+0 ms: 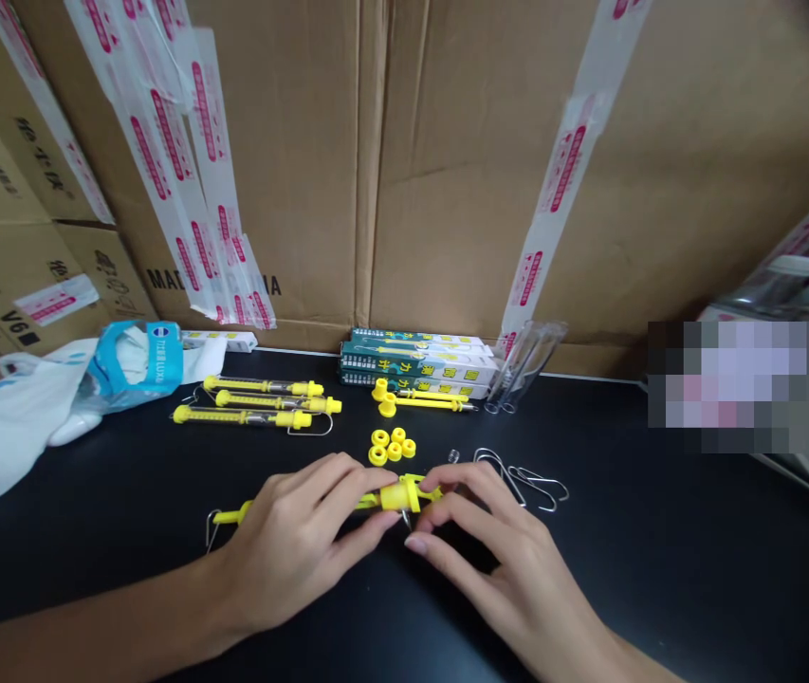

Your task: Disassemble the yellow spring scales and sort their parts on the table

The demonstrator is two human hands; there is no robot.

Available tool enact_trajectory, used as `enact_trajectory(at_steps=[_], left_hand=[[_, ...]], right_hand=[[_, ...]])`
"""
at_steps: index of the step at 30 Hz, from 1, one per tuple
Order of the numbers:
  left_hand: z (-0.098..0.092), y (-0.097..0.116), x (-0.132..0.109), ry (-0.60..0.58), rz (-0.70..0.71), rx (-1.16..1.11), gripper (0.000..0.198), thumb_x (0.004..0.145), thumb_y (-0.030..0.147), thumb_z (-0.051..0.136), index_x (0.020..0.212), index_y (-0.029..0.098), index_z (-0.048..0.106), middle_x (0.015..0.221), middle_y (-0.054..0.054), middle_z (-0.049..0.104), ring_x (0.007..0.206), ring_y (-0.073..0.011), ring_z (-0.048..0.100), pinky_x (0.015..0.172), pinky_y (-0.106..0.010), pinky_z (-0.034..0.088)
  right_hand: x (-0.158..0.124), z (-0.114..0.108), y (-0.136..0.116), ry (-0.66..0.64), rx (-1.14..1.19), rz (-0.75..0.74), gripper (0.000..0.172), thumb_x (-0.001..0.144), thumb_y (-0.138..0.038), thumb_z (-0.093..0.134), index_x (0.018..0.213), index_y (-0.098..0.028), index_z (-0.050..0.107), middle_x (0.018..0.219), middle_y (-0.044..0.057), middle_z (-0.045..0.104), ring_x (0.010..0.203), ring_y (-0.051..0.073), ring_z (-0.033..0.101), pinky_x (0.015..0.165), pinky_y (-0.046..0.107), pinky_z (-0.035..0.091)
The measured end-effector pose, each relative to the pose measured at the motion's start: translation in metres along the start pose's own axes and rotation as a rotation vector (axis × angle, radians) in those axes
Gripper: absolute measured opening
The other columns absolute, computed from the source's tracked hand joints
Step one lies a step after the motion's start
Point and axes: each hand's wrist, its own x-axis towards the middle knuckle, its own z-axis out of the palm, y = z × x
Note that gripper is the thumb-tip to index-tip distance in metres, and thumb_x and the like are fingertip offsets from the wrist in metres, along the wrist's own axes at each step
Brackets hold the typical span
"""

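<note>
A partly assembled yellow tubular spring scale (398, 497) lies crosswise between my hands, low above the black table. My left hand (297, 541) is closed around its body, thumb and index finger at the wide yellow cap. A thin yellow end and a wire hook (211, 531) stick out to the left. My right hand (504, 541) has its fingertips on the narrow yellow piece at the cap's right end, with the thumb lower and a little apart. A small metal piece (406, 519) shows under the cap. The scale's middle is hidden by my left hand.
Beyond my hands lie several yellow rings (379, 438), wire hooks (539, 482) and a small spring (453, 456). Three spring scales (262, 400) rest at left, near a tissue pack (137, 365). Printed boxes (418, 360) and clear tubes (526, 365) stand against the cardboard wall (290, 171).
</note>
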Motion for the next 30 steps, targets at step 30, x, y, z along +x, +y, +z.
enact_trajectory(at_steps=[30], left_hand=[[0.005, 0.004, -0.003, -0.116, 0.033, 0.149, 0.031, 0.103, 0.040, 0.038, 0.105, 0.019, 0.062, 0.083, 0.000, 0.070, 0.069, -0.0169, 0.071, 0.053, -0.028, 0.055]], right_hand=[[-0.004, 0.010, -0.001, 0.095, -0.187, -0.245, 0.021, 0.092, -0.016, 0.062, 0.076, -0.019, 0.049, 0.062, -0.005, 0.047, 0.053, 0.010, 0.042, 0.048, 0.022, 0.033]])
